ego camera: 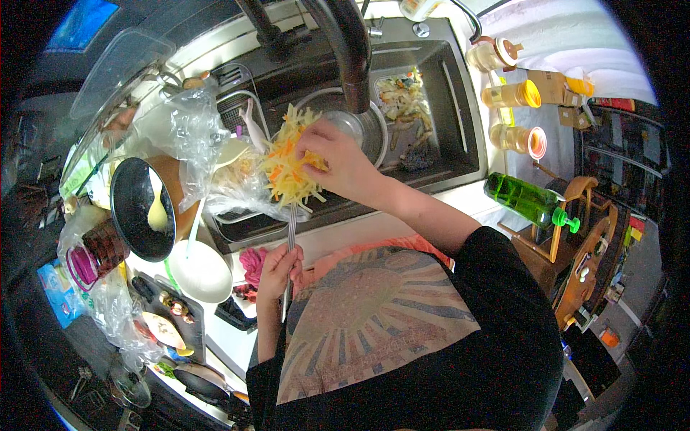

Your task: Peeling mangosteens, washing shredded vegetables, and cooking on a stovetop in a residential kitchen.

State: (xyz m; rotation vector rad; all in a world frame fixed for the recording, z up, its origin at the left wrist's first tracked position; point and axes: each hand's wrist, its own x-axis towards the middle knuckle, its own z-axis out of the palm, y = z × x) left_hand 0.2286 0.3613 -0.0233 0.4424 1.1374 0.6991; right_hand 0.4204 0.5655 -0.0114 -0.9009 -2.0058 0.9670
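Note:
Shredded yellow and orange vegetables [285, 161] form a heap over the sink's near left part, at the upper end of a metal utensil [292, 226]. My left hand [281, 269] is closed around the utensil's shaft; the part under the shreds is hidden. My right hand [331, 159] lies on the right side of the heap, fingers bent into the shreds. How much it grips cannot be told. Behind it a round metal bowl [380, 126] stands in the sink beneath the black faucet [356, 70]. A clear plastic bag [250, 202] with some shreds lies left of the heap.
Vegetable scraps [401, 99] lie in the right of the sink [458, 134]. Several jars [512, 94] and a green bottle [520, 199] line the right edge. At left are a dark pan [126, 215], a white bowl [202, 272], a cutting board [188, 307] and a jar with a magenta lid [83, 266].

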